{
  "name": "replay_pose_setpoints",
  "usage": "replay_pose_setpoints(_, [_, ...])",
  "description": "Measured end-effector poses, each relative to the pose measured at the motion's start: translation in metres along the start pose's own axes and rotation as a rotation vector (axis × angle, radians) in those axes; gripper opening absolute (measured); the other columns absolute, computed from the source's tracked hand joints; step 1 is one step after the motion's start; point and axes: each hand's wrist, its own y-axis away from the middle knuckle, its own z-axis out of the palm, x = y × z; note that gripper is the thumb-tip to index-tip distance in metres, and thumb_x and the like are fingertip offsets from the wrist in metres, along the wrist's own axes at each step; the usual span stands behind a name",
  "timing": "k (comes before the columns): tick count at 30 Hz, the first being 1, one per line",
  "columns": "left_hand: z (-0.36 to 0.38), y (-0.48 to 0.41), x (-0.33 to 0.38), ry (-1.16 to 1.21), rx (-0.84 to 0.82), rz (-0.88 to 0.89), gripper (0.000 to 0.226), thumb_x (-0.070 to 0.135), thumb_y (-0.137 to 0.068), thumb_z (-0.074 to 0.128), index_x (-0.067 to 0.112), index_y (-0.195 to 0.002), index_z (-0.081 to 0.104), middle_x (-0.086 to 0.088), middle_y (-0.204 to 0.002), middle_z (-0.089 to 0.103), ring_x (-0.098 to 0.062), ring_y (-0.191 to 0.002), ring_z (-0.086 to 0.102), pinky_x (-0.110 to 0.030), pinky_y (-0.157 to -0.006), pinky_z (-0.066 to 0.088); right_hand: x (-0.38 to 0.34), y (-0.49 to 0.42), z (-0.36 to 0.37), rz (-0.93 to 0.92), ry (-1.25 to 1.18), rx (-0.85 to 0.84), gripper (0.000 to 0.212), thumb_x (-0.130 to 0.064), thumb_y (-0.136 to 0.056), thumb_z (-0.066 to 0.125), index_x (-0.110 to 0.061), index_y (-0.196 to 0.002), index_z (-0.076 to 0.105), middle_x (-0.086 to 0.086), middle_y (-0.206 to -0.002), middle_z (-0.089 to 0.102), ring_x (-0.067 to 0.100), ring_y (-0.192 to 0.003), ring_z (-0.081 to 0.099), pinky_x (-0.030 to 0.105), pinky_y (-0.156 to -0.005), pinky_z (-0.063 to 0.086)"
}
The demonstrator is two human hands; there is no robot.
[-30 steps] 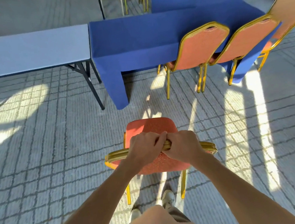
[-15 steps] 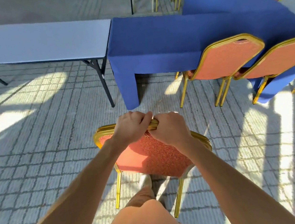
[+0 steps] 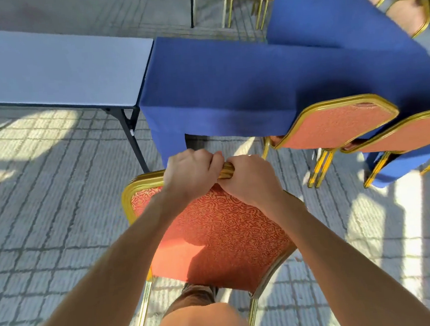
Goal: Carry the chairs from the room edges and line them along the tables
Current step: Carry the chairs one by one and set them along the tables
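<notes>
Gripping its gold top rail (image 3: 227,173) side by side, left hand (image 3: 191,175) and right hand (image 3: 251,181) hold a gold-framed, red-orange, swirl-patterned padded chair (image 3: 221,229), seemingly tilted, below them; blue-draped tabletop (image 3: 254,82) just ahead.

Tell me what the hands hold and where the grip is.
Left hand and right hand both hold the chair by the gold top rail of its back, side by side.

The person's left hand (image 3: 191,175) and right hand (image 3: 251,183) are bare, as are both forearms (image 3: 118,260) — lower down, brown fabric (image 3: 193,298) covers a leg, the garment's cut unclear.
</notes>
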Motion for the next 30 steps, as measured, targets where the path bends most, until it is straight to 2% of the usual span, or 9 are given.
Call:
replay_pose_setpoints(3, [0.002,-0.062,0.003,-0.006,-0.031,0.047,0.039,0.029,-0.103,0.039,0.018,-0.066,0.043,-0.007,-0.069,0.058,-0.035,-0.079,0.059,-0.043,-0.069,0.049,0.026,-0.061,-0.008,0.008,0.031,-0.035,0.027,-0.045,-0.086,0.055,-0.021,-0.075,0.063,-0.002,-0.064,0.06,0.023,-0.064,0.056,0.031,-0.053,0.034])
replay_pose_setpoints(5, [0.011,-0.093,-0.002,-0.035,-0.05,0.104,0.035,0.026,-0.102,0.043,0.015,-0.07,0.049,-0.011,-0.077,0.066,-0.037,-0.075,0.06,-0.04,-0.058,0.045,0.039,-0.088,-0.009,0.018,0.042,-0.047,0.028,-0.046,-0.086,0.056,-0.02,-0.08,0.065,0.001,-0.069,0.062,0.025,-0.066,0.056,0.033,-0.055,0.039])
replay_pose_setpoints(9, [0.02,-0.142,-0.015,-0.178,-0.142,0.131,0.02,0.021,-0.084,0.07,0.015,-0.067,0.059,-0.003,-0.053,0.056,-0.03,-0.043,0.053,-0.021,-0.043,0.017,0.058,-0.135,-0.013,0.018,0.048,-0.084,0.029,-0.045,-0.086,0.056,-0.018,-0.079,0.064,0.001,-0.07,0.065,0.026,-0.069,0.06,0.037,-0.061,0.05])
replay_pose_setpoints(12, [0.021,-0.17,-0.019,-0.206,-0.134,0.14,0.018,0.023,-0.085,0.056,0.015,-0.069,0.059,-0.004,-0.056,0.056,-0.031,-0.046,0.053,-0.022,-0.045,0.009,0.064,-0.165,-0.021,-0.043,0.109,-0.016,0.031,-0.048,-0.087,0.057,-0.019,-0.086,0.068,0.003,-0.08,0.07,0.029,-0.079,0.063,0.035,-0.062,0.044])
replay_pose_setpoints(15, [0.017,-0.195,-0.019,-0.196,-0.072,0.126,0.013,0.018,-0.076,0.062,0.014,-0.065,0.056,-0.004,-0.05,0.049,-0.027,-0.039,0.043,-0.019,-0.05,0.004,0.069,-0.191,-0.034,-0.115,0.193,0.028,0.032,-0.05,-0.089,0.053,-0.021,-0.089,0.067,0.002,-0.083,0.071,0.028,-0.083,0.063,0.034,-0.062,0.04])
replay_pose_setpoints(17, [0.016,-0.208,-0.019,-0.178,-0.011,0.107,0.022,0.017,-0.079,0.065,0.015,-0.062,0.052,-0.002,-0.048,0.046,-0.026,-0.04,0.036,-0.019,-0.048,0.007,0.075,-0.203,-0.04,-0.136,0.212,0.049,0.033,-0.051,-0.09,0.049,-0.022,-0.084,0.064,0.001,-0.077,0.069,0.027,-0.077,0.062,0.032,-0.06,0.035])
replay_pose_setpoints(22, [0.037,-0.225,-0.002,0.062,0.04,-0.058,0.046,0.034,-0.099,0.042,0.01,-0.059,0.048,-0.001,-0.054,0.046,-0.025,-0.057,0.044,-0.033,-0.054,0.03,0.097,-0.212,-0.032,-0.17,0.11,0.202,0.037,-0.055,-0.077,0.036,-0.026,-0.057,0.046,-0.004,-0.044,0.051,0.025,-0.042,0.051,0.024,-0.045,0.032])
replay_pose_setpoints(28, [0.064,-0.215,0.015,0.184,0.031,-0.034,0.049,0.039,-0.093,0.035,0.017,-0.049,0.031,0.001,-0.044,0.038,-0.019,-0.045,0.042,-0.034,-0.048,0.035,0.132,-0.202,-0.024,-0.253,0.146,0.227,0.031,-0.043,-0.078,0.048,-0.022,-0.055,0.054,-0.006,-0.041,0.05,0.016,-0.035,0.049,0.015,-0.042,0.013])
replay_pose_setpoints(30, [0.076,-0.22,0.021,0.168,0.028,-0.037,0.05,0.038,-0.094,0.038,0.017,-0.049,0.03,0.002,-0.042,0.033,-0.018,-0.044,0.039,-0.033,-0.047,0.032,0.148,-0.205,-0.021,-0.264,0.117,0.192,0.033,-0.043,-0.079,0.047,-0.022,-0.055,0.054,-0.005,-0.041,0.05,0.016,-0.034,0.049,0.017,-0.043,0.015])
